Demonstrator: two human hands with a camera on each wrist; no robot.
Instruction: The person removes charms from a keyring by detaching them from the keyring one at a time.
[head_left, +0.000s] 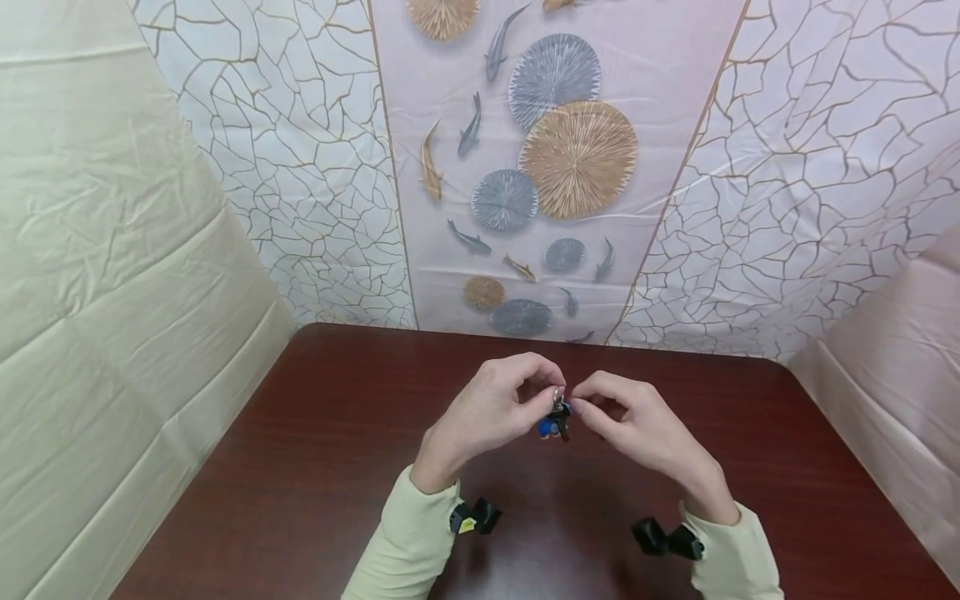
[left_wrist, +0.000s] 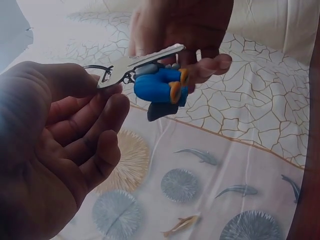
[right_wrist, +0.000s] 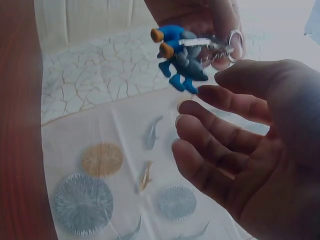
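Note:
In the head view both hands meet above the table. The left hand [head_left: 487,408] pinches a silver key [left_wrist: 120,72] between thumb and index finger, close to its metal ring [left_wrist: 96,66]. From the ring hangs a small figure charm [left_wrist: 152,86], with blue limbs, orange ends and dark grey parts. The right hand [head_left: 637,417] is at the charm's other side, thumb and index tip close together. In the right wrist view those tips [right_wrist: 220,77] are next to the charm's grey point; whether they grip it, I cannot tell. Its other fingers are loosely bent.
Beneath the hands lies a dark reddish-brown table [head_left: 315,467]. A patterned cloth [head_left: 315,167] with fish and round motifs hangs behind it, and plain pale cloth [head_left: 112,292] stands along the left. Black devices [head_left: 476,517] sit at both wrists.

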